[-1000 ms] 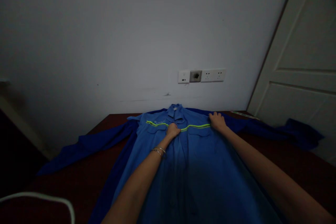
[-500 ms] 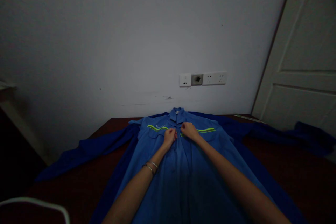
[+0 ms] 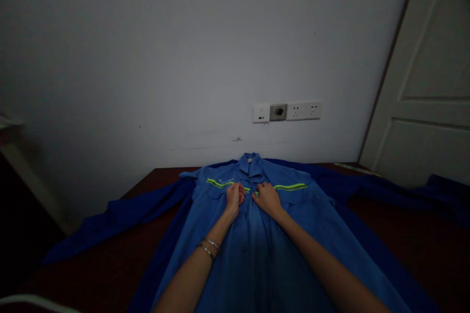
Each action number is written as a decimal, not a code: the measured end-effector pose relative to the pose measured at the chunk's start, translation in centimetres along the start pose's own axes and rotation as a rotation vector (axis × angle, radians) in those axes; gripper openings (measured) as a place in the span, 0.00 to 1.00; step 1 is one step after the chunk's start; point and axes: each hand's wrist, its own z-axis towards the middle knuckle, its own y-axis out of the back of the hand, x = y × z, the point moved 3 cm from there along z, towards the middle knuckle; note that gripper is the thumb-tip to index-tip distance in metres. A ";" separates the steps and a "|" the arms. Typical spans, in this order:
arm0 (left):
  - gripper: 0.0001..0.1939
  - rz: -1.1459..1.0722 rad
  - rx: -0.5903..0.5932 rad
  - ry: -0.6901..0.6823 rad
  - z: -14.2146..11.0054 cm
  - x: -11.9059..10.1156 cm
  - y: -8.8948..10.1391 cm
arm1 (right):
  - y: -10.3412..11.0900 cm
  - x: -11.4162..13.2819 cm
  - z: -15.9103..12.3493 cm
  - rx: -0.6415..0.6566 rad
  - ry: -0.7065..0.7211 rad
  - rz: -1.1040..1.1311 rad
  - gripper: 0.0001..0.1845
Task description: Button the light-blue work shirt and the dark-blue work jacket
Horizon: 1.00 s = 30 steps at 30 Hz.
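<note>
A blue work shirt [image 3: 293, 234] with a yellow-green reflective stripe across the chest lies front up on a dark red-brown table [image 3: 99, 264], collar toward the wall, dark blue sleeves spread to both sides. My left hand [image 3: 235, 195], bracelets on its wrist, is closed on the shirt's front placket just below the collar. My right hand [image 3: 267, 197] sits right beside it with curled fingers, pinching the same front edge of the shirt.
A pale wall rises directly behind the table, with a row of sockets [image 3: 286, 111] above the collar. A white panelled door [image 3: 429, 107] stands at the right. A white curved rim [image 3: 33, 301] shows at the bottom left corner.
My right hand came from the shirt's right shoulder to the centre beside my left hand. Both hands have since slid slightly toward me along the placket.
</note>
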 end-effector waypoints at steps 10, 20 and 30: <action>0.16 0.004 -0.009 0.026 0.1 0.2 0.0 | -0.3 -0.8 0.5 0.012 -0.024 0.082 0.16; 0.07 0.164 -0.079 -0.092 0.1 -0.2 0.4 | -0.5 -1.6 0.8 0.012 -0.062 0.191 0.15; 0.14 0.883 -0.016 -0.341 0.7 0.3 0.3 | -1.3 -3.4 2.2 0.087 -0.121 0.485 0.14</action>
